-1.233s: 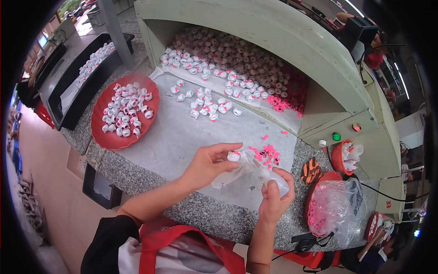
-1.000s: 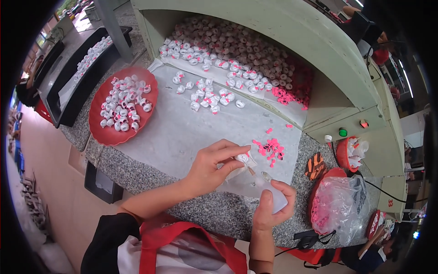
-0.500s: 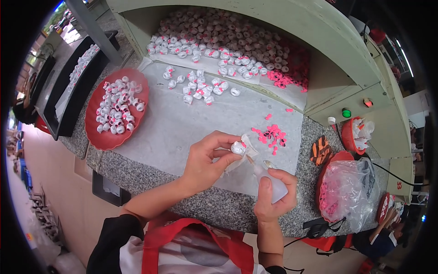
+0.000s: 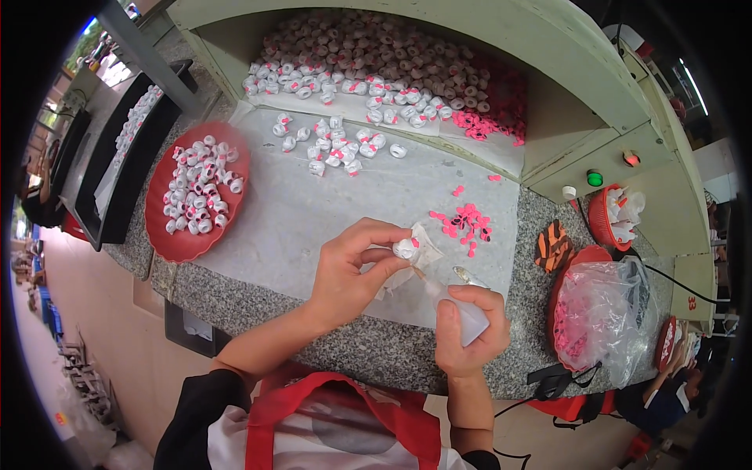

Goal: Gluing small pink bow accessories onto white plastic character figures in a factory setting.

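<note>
White piece with pink marks, raised over the near part of the pale sheet, in front of the person. The left hand is nearer to it and has hold of it, thumb and fingers pinched about its left side, its right side bare. Translucent bottle: gripped in the right hand, the fingers curled around its body and the thumb along it. The bottle's long axis slants from the right hand forward and to the left, its narrow nozzle directed at the piece's lower right; whether the tip touches cannot be told from here. Small pink pieces lie farther off and to the right; a red dish of white pieces stands well to the left on the speckled desk.
</note>
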A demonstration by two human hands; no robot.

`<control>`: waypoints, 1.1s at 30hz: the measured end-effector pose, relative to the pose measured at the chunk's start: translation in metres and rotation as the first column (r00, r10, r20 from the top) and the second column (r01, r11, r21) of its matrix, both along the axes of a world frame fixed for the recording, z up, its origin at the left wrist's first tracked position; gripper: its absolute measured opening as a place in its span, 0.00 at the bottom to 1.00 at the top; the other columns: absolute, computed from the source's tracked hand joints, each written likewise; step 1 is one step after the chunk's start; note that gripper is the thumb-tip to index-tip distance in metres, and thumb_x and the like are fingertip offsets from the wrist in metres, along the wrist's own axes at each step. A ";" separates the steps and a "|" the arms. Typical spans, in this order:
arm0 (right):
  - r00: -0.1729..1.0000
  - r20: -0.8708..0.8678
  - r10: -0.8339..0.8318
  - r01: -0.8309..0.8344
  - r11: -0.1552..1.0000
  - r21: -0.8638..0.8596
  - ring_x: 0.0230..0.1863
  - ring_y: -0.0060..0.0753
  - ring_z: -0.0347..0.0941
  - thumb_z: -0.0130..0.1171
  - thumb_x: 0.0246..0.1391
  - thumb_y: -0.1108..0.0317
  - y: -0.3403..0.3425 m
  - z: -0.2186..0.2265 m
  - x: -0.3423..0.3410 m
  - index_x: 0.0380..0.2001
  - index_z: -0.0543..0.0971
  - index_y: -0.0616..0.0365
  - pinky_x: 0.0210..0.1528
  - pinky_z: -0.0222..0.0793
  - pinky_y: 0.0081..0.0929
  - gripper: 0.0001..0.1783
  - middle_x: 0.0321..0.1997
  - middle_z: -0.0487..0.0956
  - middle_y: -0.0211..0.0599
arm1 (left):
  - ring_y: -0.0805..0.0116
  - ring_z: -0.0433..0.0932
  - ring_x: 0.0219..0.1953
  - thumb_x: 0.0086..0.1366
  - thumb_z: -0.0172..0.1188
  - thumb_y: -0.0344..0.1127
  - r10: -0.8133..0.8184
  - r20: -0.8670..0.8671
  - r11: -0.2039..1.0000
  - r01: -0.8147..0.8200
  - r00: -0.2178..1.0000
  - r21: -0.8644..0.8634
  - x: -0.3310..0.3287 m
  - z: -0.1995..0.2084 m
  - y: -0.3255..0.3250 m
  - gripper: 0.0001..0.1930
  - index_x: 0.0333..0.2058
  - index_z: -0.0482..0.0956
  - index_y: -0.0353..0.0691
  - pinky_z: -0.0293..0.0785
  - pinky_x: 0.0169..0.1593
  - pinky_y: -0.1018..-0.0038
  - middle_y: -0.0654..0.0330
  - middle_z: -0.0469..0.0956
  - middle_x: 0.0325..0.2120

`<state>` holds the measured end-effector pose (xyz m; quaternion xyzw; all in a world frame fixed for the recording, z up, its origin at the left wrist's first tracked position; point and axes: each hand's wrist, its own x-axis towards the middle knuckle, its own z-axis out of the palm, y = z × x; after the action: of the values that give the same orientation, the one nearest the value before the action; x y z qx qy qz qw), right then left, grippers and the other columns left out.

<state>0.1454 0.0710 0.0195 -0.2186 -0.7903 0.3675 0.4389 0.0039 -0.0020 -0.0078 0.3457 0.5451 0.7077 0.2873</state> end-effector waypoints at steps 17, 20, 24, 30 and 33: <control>0.998 -0.058 -0.032 0.029 0.998 -0.048 0.21 0.30 0.73 0.58 0.37 0.76 0.004 -0.004 0.001 0.28 0.73 0.62 0.24 0.67 0.21 0.10 0.25 0.76 0.37 | 0.68 0.75 0.39 0.50 0.54 0.17 -0.157 0.459 0.979 0.199 0.874 -0.044 -0.010 0.003 0.000 0.17 0.41 0.69 0.30 0.71 0.43 0.76 0.53 0.74 0.37; 0.997 -0.064 -0.032 0.030 0.999 -0.042 0.21 0.30 0.73 0.58 0.37 0.76 0.003 -0.004 0.001 0.28 0.73 0.62 0.23 0.67 0.20 0.10 0.25 0.76 0.36 | 0.68 0.75 0.39 0.50 0.54 0.17 -0.167 0.466 0.977 0.209 0.869 -0.039 -0.010 0.002 -0.001 0.17 0.41 0.69 0.31 0.71 0.44 0.75 0.53 0.74 0.37; 0.997 -0.069 -0.037 0.036 0.999 -0.014 0.21 0.30 0.73 0.58 0.37 0.76 0.006 -0.005 0.001 0.28 0.73 0.62 0.22 0.67 0.20 0.10 0.25 0.76 0.37 | 0.67 0.75 0.39 0.50 0.54 0.17 -0.183 0.474 0.976 0.216 0.861 -0.015 -0.011 0.000 -0.001 0.16 0.41 0.69 0.31 0.71 0.44 0.75 0.53 0.74 0.37; 0.998 -0.067 -0.012 0.012 1.000 0.000 0.20 0.30 0.73 0.58 0.37 0.76 0.004 -0.003 0.001 0.28 0.72 0.63 0.22 0.67 0.20 0.10 0.24 0.76 0.38 | 0.67 0.75 0.39 0.50 0.55 0.17 -0.190 0.481 0.974 0.226 0.856 -0.019 -0.010 0.001 0.000 0.16 0.40 0.69 0.31 0.71 0.44 0.75 0.53 0.74 0.36; 0.998 -0.060 -0.022 0.022 1.000 0.000 0.21 0.30 0.74 0.59 0.37 0.76 0.005 -0.002 0.001 0.28 0.72 0.63 0.23 0.67 0.20 0.10 0.24 0.76 0.38 | 0.67 0.75 0.39 0.50 0.55 0.17 -0.197 0.470 0.975 0.222 0.860 0.001 -0.011 -0.001 0.000 0.16 0.40 0.69 0.31 0.71 0.44 0.75 0.53 0.75 0.36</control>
<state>0.1466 0.0760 0.0178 -0.2162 -0.7744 0.3687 0.4664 -0.0069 -0.0019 -0.0086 0.2143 0.4375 0.7198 0.4945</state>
